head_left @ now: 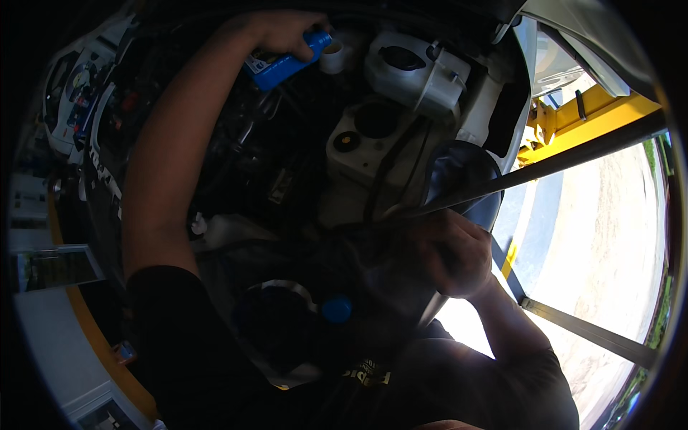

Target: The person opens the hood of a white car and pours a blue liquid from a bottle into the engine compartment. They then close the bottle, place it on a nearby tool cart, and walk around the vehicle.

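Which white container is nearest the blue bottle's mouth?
The small round white container, beside the blue bottle; the larger black-capped reservoir sits farther right.

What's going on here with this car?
A person leans over an open engine bay. Their left hand holds a blue bottle, tilted, its mouth by a white filler neck. I can't see whether anything is pouring. The right hand is beside a dark rod; its grip is unclear. A round blue cap sits nearer the person.

The left hand (288, 33) hides 1 side of the blue bottle (279, 72). Shadow hides whether the right hand (459, 258) (its fingers look blurred) grips anything. The lower edge cuts off the dark shirt (459, 387).
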